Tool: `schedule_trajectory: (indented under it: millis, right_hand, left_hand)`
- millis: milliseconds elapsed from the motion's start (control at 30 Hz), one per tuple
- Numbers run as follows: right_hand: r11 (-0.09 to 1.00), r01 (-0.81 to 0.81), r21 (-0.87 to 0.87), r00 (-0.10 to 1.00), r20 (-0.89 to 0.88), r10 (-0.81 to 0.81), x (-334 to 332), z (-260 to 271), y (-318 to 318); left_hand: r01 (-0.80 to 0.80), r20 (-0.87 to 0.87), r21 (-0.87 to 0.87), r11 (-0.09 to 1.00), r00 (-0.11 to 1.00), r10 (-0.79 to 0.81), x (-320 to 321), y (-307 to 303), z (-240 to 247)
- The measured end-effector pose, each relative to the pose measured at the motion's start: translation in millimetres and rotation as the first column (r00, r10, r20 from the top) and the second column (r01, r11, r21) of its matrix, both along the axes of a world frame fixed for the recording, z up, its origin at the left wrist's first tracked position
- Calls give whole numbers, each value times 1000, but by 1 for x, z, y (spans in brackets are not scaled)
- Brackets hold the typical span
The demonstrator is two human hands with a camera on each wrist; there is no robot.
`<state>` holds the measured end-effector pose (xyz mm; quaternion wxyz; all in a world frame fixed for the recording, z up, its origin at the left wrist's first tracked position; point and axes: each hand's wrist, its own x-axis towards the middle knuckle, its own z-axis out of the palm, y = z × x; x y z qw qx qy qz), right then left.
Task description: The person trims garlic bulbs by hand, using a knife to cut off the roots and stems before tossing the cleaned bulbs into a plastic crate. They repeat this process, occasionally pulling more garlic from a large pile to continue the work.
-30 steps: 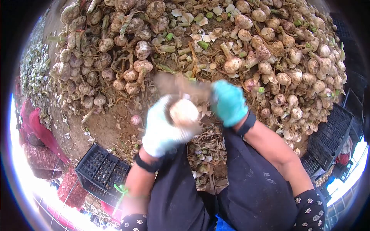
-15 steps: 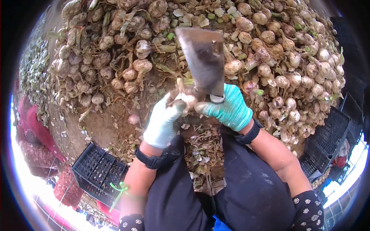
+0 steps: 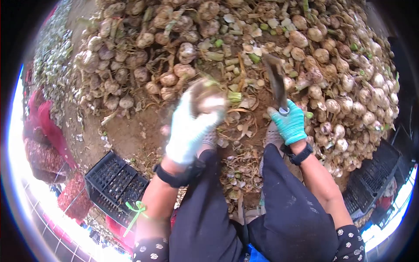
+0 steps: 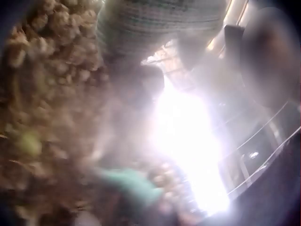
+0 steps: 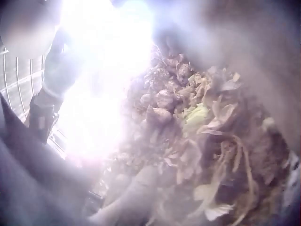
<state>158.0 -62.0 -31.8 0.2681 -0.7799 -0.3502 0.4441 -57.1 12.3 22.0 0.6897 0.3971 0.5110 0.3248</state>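
Now the left hand (image 3: 190, 131), in a pale glove, is curling its fingers round a garlic bulb (image 3: 210, 102) and gripping it at the fingertips. The bulb is smearing with blur, so its roots and stalk are hard to make out. Off to that hand's right, and apart from it, the right hand (image 3: 289, 124) in a teal glove is wrapping tight round the handle of a cleaver (image 3: 276, 78). The blade is sticking up past the fingers and showing mostly its thin side.

Beyond the fingertips of both hands the garlic heap (image 3: 345, 87) is spreading wide, bulbs and stalks all tangled. It is curving round the outer side of the right hand too. Behind the wrists, between the person's dark-trousered legs, trimmings (image 3: 238, 174) are lying on the dirt. Back past the left wrist, on its outer side, a black crate (image 3: 114, 185) is sitting on the ground, with red mesh sacks (image 3: 43, 126) lying farther out the same way.

The left wrist view is washing out in glare and showing only a teal smudge of the right hand. The right wrist view is catching hazy bulbs and pale scraps.
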Motion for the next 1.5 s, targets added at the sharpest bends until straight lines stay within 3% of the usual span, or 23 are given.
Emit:
schedule_trajectory:
  millis: [67,133,167,233,267,300,333,533,667,733,800,833,867,1000,1067,1167,1200,1267,1300,1400,1433,1467,1500]
  right_hand:
    - [983,154,101,957,-262,-123,-7,-15,-2]
    - [992,111,60,967,-239,-93,-8,-3,2]
    - [997,77,18,974,-216,-71,-7,0,4]
    - [993,120,8,966,-232,-115,-2,-6,2]
    - [989,150,-14,956,-253,-149,0,-8,-2]
    - [987,153,-40,962,-221,-158,-1,-7,-2]
    - [987,152,-44,963,-221,-158,-3,-6,-2]
    - [999,7,39,982,-190,1,-22,6,7]
    - [996,9,87,969,-245,12,-31,19,11]
    - [995,-26,100,975,-216,47,-29,19,8]
    - [963,-236,133,971,-14,240,-37,36,18]
    - [925,-298,235,954,64,292,-40,41,21]
    - [834,-341,434,940,144,309,-44,32,21]
    - [571,-802,177,567,529,631,-49,49,27]
    - [578,-794,190,575,545,610,-49,48,23]
    - [569,-797,202,573,548,609,-47,53,21]
    - [572,-795,202,577,545,608,-48,54,21]
    - [525,-806,272,574,576,582,-50,55,21]
    - [526,-805,273,576,574,582,-50,55,21]
    - [529,-792,304,604,518,606,-50,53,20]
    - [539,-776,329,627,499,599,-48,48,19]
    - [548,-759,353,649,479,591,-47,42,18]
    - [539,-743,396,666,512,543,-47,38,18]
  left_hand:
    - [157,421,-69,985,900,-113,24,4,42]
    - [166,210,116,979,960,-187,25,14,46]
    - [100,-97,131,986,991,-88,11,21,27]
    - [-160,-258,-214,964,961,102,-23,33,-4]
    - [-90,84,-492,866,985,150,-75,35,-57]
    - [-422,-287,-498,758,905,315,-63,34,-47]
    - [-500,-356,-540,677,865,355,-66,34,-51]
    - [-658,-328,-509,554,744,582,-61,49,-90]
    - [-505,-232,-387,771,863,449,-81,31,-103]
    - [-518,-210,-454,725,853,478,-73,21,-96]
    - [-345,195,-69,936,915,352,-60,-3,-74]
    - [-174,213,-95,980,958,191,-57,-8,-58]
    - [-196,207,-154,969,952,225,-44,-12,-41]
    - [-18,214,-127,992,976,45,-34,-18,-31]
    - [79,442,-157,984,897,-1,-30,-14,-27]
    - [170,205,-154,973,969,-137,-24,-14,-9]
    - [174,203,-157,972,969,-140,-23,-16,-9]
    - [190,836,-434,881,450,315,-24,-24,-12]
    - [114,305,-231,966,952,-39,-29,-31,-19]
    - [-51,308,-305,951,940,149,-27,-39,-21]
    - [87,849,-427,900,382,365,-22,-42,-26]
    - [87,849,-428,900,381,366,-23,-43,-25]
    - [27,670,-410,912,687,281,-26,-44,-22]
